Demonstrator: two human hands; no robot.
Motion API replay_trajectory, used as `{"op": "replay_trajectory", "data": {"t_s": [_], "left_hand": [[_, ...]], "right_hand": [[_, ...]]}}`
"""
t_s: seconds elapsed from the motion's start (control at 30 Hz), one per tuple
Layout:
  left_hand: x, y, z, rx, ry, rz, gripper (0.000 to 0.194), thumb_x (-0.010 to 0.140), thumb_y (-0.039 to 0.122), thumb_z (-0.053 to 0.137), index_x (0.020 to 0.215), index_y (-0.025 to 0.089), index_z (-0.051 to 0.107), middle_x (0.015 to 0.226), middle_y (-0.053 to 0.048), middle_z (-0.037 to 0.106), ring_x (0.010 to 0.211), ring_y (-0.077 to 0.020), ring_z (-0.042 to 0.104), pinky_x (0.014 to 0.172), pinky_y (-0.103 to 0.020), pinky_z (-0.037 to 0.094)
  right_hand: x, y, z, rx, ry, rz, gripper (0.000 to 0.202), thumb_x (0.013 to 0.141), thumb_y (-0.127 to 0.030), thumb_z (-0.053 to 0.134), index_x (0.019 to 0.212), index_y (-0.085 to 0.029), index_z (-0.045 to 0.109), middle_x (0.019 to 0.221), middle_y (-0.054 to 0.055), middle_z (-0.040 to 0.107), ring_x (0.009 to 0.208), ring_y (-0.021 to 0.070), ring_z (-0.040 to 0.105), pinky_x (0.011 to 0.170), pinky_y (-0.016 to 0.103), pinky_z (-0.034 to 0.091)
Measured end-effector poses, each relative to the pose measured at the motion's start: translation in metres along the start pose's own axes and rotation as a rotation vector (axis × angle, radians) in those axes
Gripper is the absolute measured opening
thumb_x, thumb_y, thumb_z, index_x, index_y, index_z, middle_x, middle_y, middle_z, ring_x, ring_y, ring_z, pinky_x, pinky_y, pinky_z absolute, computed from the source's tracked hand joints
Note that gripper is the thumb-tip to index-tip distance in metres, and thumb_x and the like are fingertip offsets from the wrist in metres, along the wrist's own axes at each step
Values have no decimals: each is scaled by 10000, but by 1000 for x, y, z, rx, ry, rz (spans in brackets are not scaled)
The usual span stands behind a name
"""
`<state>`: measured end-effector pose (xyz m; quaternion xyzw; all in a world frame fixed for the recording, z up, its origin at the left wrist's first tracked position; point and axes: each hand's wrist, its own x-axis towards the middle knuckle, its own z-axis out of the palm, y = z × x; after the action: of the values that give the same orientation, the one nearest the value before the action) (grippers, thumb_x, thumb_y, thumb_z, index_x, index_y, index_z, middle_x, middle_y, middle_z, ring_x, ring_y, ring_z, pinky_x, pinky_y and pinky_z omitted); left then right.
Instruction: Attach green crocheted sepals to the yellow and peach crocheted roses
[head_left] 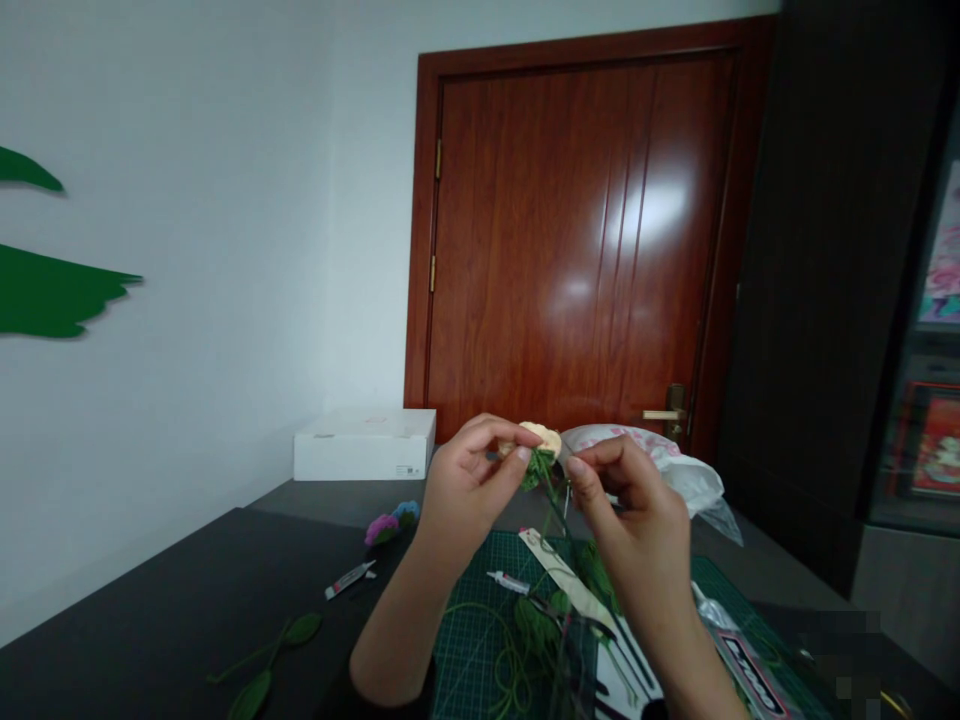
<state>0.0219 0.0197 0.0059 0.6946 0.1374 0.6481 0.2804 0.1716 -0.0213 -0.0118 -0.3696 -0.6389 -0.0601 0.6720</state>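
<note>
My left hand (469, 480) is raised above the table, pinching a cream crocheted flower (546, 439) by its green base (538, 470). Green yarn strands (553, 495) hang down from that base. Just to the right, my right hand (637, 510) has its thumb and forefinger pressed together close to the flower. Whatever sits in that pinch is too thin to make out. Below both hands lies a green cutting mat (472, 650) with loose green yarn (514, 665), a small glue tube (511, 582) and dark-handled scissors (551, 612).
On the dark table at left are a pink crocheted flower (381, 529), a blue one (407, 511), another glue tube (349, 580) and a green leaf sprig (259, 690). A white box (360, 445) stands behind. White plastic bags (694, 482) lie at back right, before a wooden door (555, 230).
</note>
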Motion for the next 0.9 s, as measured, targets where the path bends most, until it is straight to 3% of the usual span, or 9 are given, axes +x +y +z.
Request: {"op": "replay_trajectory", "data": {"t_s": [0.3,0.5,0.9], "left_hand": [[-1,4,2,77,66,13,86,841,135,623,866,166,699,917,-61,649,895,-176,643,817,-312,516],[-1,1,5,88,111,58,98,846,125,614,875,174,693,916,-52,652,896,-168,644,802,-298,526],[-4,3,9,92,122,121,123,850,93,608,875,172,700,931,-48,625,918,-155,642,813,-271,542]], "right_hand": [[1,-11,-9,-165,-160,-32,167,900,-245,610,738,-208,618,629,-46,577,541,105,498,528,237,348],[-3,-4,-4,-151,-211,0,189,921,-269,566,741,-213,572,579,-65,483,505,100,440,512,235,310],[-7,-6,6,26,-209,88,173,922,-237,530,753,-203,516,569,-78,475,486,78,468,486,186,320]]}}
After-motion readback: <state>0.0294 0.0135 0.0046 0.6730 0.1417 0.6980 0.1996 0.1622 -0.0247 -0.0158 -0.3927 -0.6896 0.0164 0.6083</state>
